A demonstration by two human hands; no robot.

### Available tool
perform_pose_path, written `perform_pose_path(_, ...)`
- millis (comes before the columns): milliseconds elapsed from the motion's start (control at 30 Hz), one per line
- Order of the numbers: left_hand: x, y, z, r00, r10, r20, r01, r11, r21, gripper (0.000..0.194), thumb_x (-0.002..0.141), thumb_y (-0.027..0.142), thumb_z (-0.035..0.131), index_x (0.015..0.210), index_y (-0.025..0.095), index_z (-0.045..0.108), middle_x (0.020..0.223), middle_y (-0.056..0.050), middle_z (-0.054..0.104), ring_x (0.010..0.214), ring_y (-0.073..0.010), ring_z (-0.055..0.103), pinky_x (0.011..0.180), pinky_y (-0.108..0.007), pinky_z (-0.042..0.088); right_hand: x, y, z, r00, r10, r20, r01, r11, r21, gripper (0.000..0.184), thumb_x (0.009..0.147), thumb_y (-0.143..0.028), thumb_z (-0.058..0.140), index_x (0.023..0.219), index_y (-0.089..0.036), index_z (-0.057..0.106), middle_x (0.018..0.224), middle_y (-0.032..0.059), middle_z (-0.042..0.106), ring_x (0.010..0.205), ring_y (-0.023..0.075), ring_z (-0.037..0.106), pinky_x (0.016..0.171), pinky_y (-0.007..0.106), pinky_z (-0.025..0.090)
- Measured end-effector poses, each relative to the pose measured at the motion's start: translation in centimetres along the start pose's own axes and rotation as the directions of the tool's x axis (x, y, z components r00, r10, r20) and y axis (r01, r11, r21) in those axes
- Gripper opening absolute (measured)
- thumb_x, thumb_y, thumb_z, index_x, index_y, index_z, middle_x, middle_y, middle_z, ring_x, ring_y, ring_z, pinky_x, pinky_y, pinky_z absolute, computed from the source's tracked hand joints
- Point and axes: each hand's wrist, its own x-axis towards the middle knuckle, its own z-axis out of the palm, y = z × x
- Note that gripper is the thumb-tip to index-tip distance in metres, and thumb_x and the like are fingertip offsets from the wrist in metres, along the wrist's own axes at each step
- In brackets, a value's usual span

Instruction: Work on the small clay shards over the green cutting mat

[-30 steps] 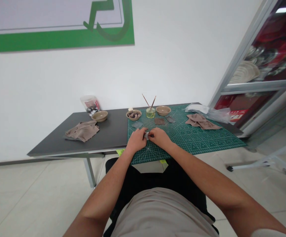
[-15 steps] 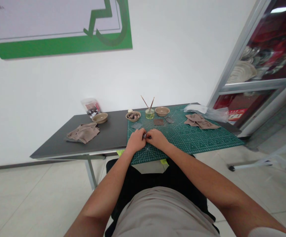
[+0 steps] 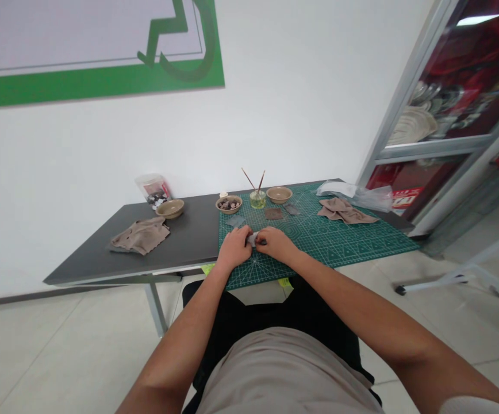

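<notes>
Over the near part of the green cutting mat (image 3: pixel 318 230), my hands are close together with a small flat grey piece (image 3: pixel 253 238) between them. My left hand (image 3: pixel 235 246) is closed on the piece's left side, fingers bent over it. From the right, my right hand (image 3: pixel 276 244) pinches with curled fingers; something dark shows at the fingertips, too small to name. Beyond the hands lie a thin grey sheet (image 3: pixel 235 221), a brown square sheet (image 3: pixel 274 214) and a darker grey sheet (image 3: pixel 291 209).
A bowl of dark and pinkish chunks (image 3: pixel 229 204), a glass jar with two brushes (image 3: pixel 257 199) and a tan bowl (image 3: pixel 279 195) line the back. Left are another bowl (image 3: pixel 170 209), a clear tub (image 3: pixel 154 191) and a brown cloth (image 3: pixel 141 236). Right are another cloth (image 3: pixel 346 211) and plastic bag (image 3: pixel 357 194).
The view has shifted slightly, so everything sits a little further left. More of the grey piece shows between my hands, with the fingertips slightly further apart.
</notes>
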Motion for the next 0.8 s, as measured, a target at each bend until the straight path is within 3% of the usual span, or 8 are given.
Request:
perform_pose_path(133,0.1,0.0,0.0,1.000,-0.019,0.004,0.019,1.000,0.008,0.016,0.079,0.011,0.049,0.088,0.024,0.047,0.086,-0.004,0.059,0.090,-0.0239,0.055,0.075,-0.035,0.041,0.8,-0.3,0.2,0.997,0.070,-0.015,-0.070,0.997,-0.030,0.008,0.081,-0.020,0.067,0.074,-0.016,0.069,0.080,0.0058,0.066,0.083,0.0182,0.056,0.076,0.029,0.039)
perform_pose_path(267,0.1,-0.2,0.0,1.000,-0.027,0.008,0.027,1.000,0.004,0.016,0.077,0.010,0.049,0.084,0.024,0.044,0.082,-0.004,0.056,0.086,-0.0234,0.054,0.072,-0.035,0.040,0.7,-0.9,0.5,0.999,0.030,-0.021,-0.030,1.000,-0.009,0.007,0.082,-0.019,0.065,0.077,-0.017,0.069,0.082,0.0053,0.067,0.085,0.0176,0.056,0.077,0.028,0.038)
perform_pose_path(533,0.2,-0.3,0.1,1.000,-0.015,0.002,0.015,1.000,0.010,0.016,0.076,0.013,0.050,0.080,0.024,0.039,0.078,-0.003,0.054,0.084,-0.0231,0.052,0.069,-0.034,0.037,0.1,0.9,-0.9,0.996,0.088,0.000,-0.088,0.995,-0.047,0.008,0.081,-0.018,0.066,0.073,-0.016,0.069,0.080,0.0056,0.067,0.082,0.0176,0.056,0.075,0.028,0.038)
perform_pose_path(800,0.2,-0.2,0.1,1.000,-0.024,0.008,0.024,1.000,-0.006,0.012,0.079,0.015,0.051,0.082,0.024,0.044,0.081,-0.003,0.057,0.086,-0.0226,0.053,0.072,-0.034,0.040,-0.3,-0.5,-0.4,1.000,-0.011,0.013,0.011,1.000,0.022,0.007,0.080,-0.016,0.067,0.074,-0.017,0.069,0.079,0.0032,0.068,0.083,0.0166,0.057,0.077,0.027,0.038)
